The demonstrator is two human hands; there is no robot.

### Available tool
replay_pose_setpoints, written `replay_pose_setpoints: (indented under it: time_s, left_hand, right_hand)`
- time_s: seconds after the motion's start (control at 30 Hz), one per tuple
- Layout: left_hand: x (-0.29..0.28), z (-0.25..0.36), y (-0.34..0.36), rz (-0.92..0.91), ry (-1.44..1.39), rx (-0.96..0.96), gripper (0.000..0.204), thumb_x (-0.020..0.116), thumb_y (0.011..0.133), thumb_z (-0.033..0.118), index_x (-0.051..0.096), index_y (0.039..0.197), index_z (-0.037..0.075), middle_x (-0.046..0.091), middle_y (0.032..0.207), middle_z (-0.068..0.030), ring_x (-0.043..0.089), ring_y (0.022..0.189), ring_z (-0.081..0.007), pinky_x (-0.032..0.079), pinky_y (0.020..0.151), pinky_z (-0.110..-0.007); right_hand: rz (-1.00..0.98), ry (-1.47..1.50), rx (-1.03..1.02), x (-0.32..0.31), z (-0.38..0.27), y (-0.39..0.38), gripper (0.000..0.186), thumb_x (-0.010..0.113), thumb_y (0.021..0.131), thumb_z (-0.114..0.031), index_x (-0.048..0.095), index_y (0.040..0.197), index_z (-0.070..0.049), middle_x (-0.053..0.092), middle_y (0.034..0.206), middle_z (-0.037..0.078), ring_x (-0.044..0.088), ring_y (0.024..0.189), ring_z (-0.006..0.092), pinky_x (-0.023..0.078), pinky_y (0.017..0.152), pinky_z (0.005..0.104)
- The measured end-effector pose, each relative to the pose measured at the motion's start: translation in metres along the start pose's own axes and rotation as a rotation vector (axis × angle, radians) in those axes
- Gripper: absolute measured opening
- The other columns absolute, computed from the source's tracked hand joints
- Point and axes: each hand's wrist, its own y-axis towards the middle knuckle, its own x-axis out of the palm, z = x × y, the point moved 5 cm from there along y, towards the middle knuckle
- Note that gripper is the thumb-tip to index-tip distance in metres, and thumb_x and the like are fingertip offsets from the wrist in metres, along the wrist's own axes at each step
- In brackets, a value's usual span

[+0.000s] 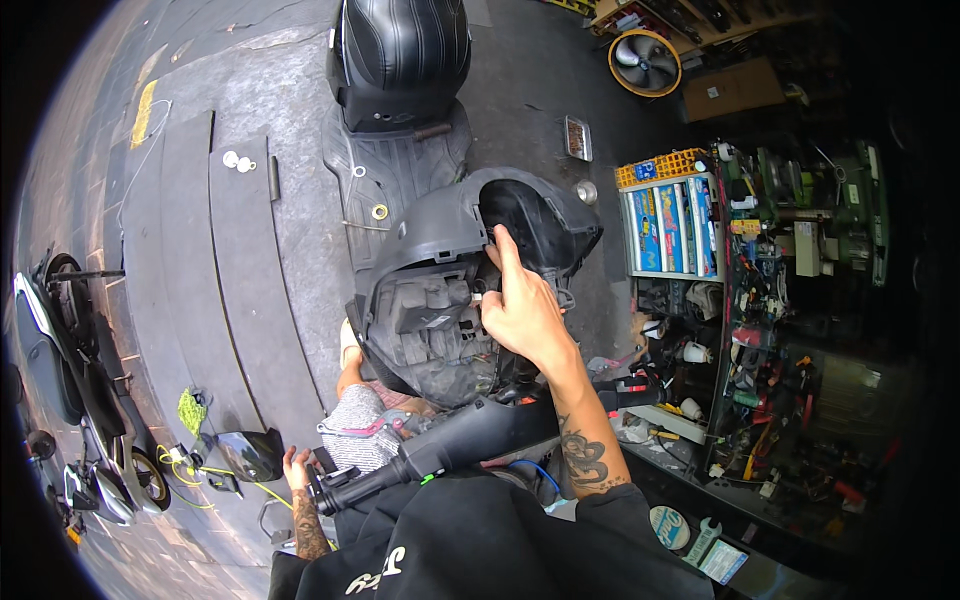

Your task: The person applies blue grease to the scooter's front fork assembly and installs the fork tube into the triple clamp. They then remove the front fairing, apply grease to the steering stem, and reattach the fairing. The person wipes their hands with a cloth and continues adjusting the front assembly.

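A partly stripped motor scooter lies before me. Its dark plastic panel [435, 222], with a large rounded opening, sits over a cavity of moulded black parts [430, 310]. My right hand [525, 310] reaches over the cavity; its longer fingers stretch out against the panel's edge beside the opening, the lower ones bent and partly hidden. I see nothing held in it. The handlebar [470, 440] crosses just in front of my body. Beside its left grip, my left hand [297, 468] is raised with loosely bent fingers apart, holding nothing visible.
Beyond are the footboard [395, 165], with a tape roll [379, 212], and the black seat [405, 50]. A cluttered tool shelf [675, 225], fan [645, 63] and small tray [577, 138] are right. Left are a ramp [240, 300], a dark loose panel [250, 455] and a parked scooter [85, 390].
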Motion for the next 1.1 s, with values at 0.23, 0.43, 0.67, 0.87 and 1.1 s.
replay_pose_setpoints:
  time_s: [0.23,0.43,0.67,0.87,1.1]
  left_hand:
    - [-0.005,-0.005,0.0,0.012,0.0,0.006,0.067,0.077,0.088,0.006,0.046,0.147,0.011,0.066,0.105,-0.0152,0.068,0.072,-0.0285,0.057,0.057,-0.041]
    - [-0.011,-0.002,-0.001,0.051,0.1,0.028,0.067,0.078,0.088,0.007,0.045,0.147,0.009,0.068,0.105,-0.0151,0.07,0.071,-0.0291,0.057,0.056,-0.038]
    - [-0.002,-0.004,-0.006,0.021,-0.029,0.019,0.066,0.078,0.088,0.007,0.048,0.146,0.011,0.067,0.105,-0.0165,0.069,0.069,-0.027,0.057,0.056,-0.038]
    - [-0.004,-0.007,-0.004,0.034,0.082,-0.015,0.067,0.079,0.088,0.008,0.048,0.147,0.013,0.068,0.105,-0.0141,0.068,0.071,-0.0262,0.056,0.057,-0.038]
    - [0.001,-0.003,-0.006,0.024,0.027,0.01,0.068,0.079,0.087,0.008,0.048,0.147,0.014,0.066,0.102,-0.0107,0.069,0.079,-0.0279,0.057,0.062,-0.041]
  right_hand:
    - [-0.007,-0.123,0.039,-0.009,0.014,0.019,0.086,0.055,0.081,-0.005,0.029,0.164,-0.005,0.061,0.145,0.03,0.064,0.124,0.0488,0.05,0.109,0.0495]
    - [-0.056,-0.192,0.081,-0.023,0.016,0.009,0.084,0.055,0.083,-0.006,0.032,0.163,-0.006,0.064,0.144,0.023,0.065,0.123,0.0465,0.051,0.108,0.0497]
    - [-0.071,-0.28,0.058,-0.023,0.013,0.012,0.081,0.054,0.083,-0.007,0.036,0.162,-0.008,0.066,0.141,0.023,0.066,0.12,0.0469,0.051,0.107,0.0499]
    - [-0.036,-0.162,-0.045,-0.029,0.014,0.0,0.08,0.056,0.083,-0.009,0.038,0.161,-0.009,0.07,0.134,0.024,0.07,0.109,0.0495,0.055,0.102,0.0541]
    - [-0.042,-0.291,-0.123,-0.022,0.018,0.032,0.077,0.057,0.083,-0.011,0.041,0.158,-0.006,0.072,0.119,0.029,0.07,0.095,0.052,0.056,0.09,0.0577]
